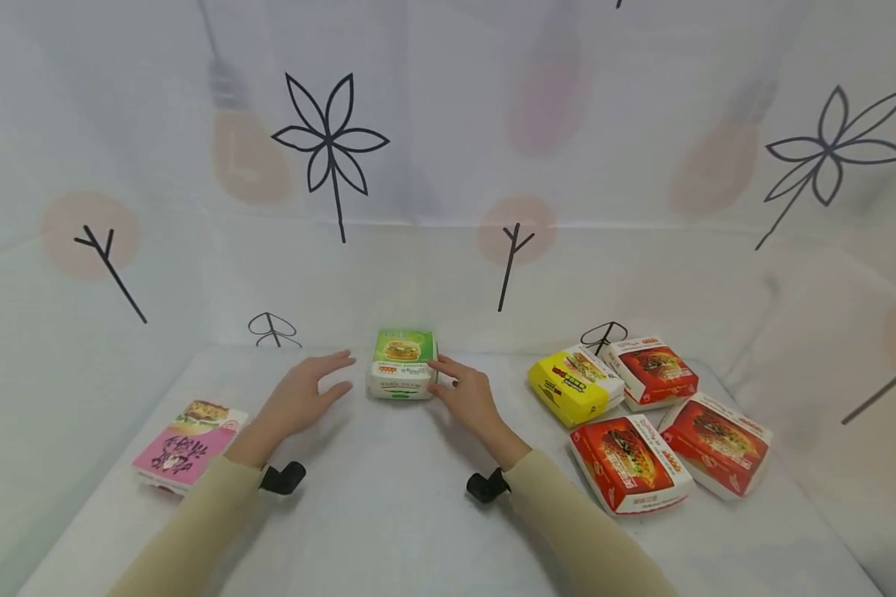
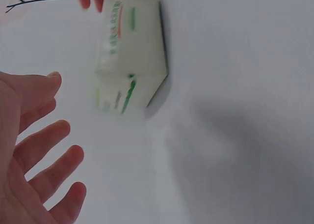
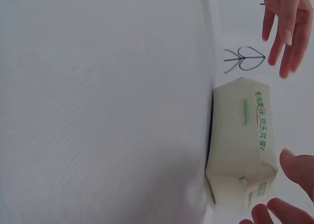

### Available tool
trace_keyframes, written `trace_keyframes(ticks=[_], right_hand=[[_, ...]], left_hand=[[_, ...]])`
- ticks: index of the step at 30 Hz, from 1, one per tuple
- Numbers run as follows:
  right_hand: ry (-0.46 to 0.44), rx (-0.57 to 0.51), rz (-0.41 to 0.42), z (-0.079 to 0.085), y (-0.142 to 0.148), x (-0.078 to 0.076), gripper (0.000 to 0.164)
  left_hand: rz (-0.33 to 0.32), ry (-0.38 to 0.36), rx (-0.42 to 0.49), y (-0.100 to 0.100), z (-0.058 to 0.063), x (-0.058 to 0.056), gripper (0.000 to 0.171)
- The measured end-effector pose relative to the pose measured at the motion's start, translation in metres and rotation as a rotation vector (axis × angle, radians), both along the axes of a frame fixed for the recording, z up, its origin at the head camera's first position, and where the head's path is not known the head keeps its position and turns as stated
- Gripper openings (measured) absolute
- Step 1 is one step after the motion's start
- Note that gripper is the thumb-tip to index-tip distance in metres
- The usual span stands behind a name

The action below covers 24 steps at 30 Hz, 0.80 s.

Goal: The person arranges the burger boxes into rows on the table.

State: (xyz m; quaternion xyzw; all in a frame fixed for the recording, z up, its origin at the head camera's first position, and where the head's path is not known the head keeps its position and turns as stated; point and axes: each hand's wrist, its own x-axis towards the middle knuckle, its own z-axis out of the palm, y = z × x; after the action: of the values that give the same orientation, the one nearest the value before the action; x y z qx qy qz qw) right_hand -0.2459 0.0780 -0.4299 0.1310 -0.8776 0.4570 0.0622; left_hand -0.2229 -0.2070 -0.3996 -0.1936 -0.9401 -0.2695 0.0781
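Observation:
A green and white burger box (image 1: 402,373) sits at the middle back of the table, its white side with green print facing me. My right hand (image 1: 466,398) is at its right side, fingertips touching or very close to the edge. To the left of the box, my left hand (image 1: 302,398) is held apart from it with a visible gap. In the left wrist view the fingers (image 2: 49,177) of that hand are spread and relaxed, holding nothing. The right wrist view shows the right thumb (image 3: 297,167) beside the box (image 3: 240,135), not curled round it.
On the left lies a pink burger box (image 1: 187,448), near the left forearm. Grouped at the right are a yellow box (image 1: 575,385) and several red ones, including a front red box (image 1: 629,464). A white patterned cloth (image 1: 418,274) rises behind the table.

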Motion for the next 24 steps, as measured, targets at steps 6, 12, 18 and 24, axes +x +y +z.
trace_keyframes(ticks=[6, 12, 18, 24], right_hand=[[-0.028, -0.009, 0.0, 0.006, 0.004, 0.006, 0.041], [-0.03, -0.025, 0.015, 0.01, 0.006, 0.012, 0.041], [-0.068, -0.041, 0.052, 0.012, 0.005, 0.022, 0.043], [-0.09, -0.053, 0.095, 0.014, 0.003, 0.032, 0.043]], left_hand=[[0.059, 0.038, -0.073, -0.031, 0.019, 0.018, 0.043], [0.13, 0.023, -0.134, -0.065, 0.04, 0.044, 0.042], [0.186, -0.059, -0.174, -0.11, 0.043, 0.06, 0.048], [0.233, -0.097, -0.171, -0.152, 0.032, 0.075, 0.06]])
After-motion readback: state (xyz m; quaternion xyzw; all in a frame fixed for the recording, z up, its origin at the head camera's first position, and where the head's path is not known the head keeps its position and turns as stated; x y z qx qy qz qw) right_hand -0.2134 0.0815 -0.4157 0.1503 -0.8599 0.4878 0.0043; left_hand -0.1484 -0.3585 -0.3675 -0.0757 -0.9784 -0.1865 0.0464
